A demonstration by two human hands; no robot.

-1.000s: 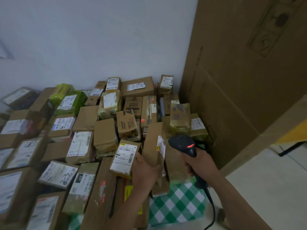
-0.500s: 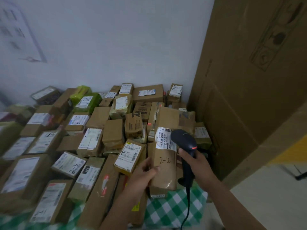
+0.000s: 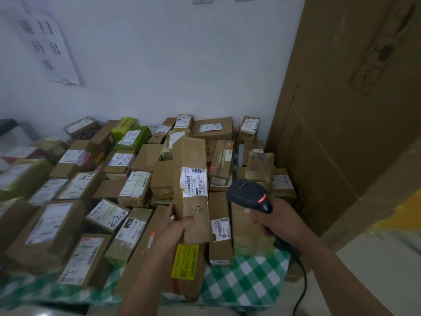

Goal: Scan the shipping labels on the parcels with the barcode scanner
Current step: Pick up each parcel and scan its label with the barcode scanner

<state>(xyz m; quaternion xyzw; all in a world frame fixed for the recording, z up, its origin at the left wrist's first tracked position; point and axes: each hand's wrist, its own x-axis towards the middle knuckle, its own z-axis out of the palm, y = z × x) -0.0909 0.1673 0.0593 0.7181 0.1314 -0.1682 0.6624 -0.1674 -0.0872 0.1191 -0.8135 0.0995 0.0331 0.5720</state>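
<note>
- L hand (image 3: 175, 226): fingers curled round lower end of long brown parcel (image 3: 191, 156) marked "2-2"; held upright above parcel pile (image 3: 127, 179), near table's front edge.
- Shipping label (image 3: 195, 182): crumpled, mid-height on parcel's near face.
- R hand (image 3: 280, 221): fingers wrapped round grip of black barcode scanner (image 3: 247, 192), red light lit; just right of held parcel, not touching.
- Table (image 3: 241, 281): green-white checked cloth.
- Tall carton (image 3: 341, 133): at table's right edge.
</note>
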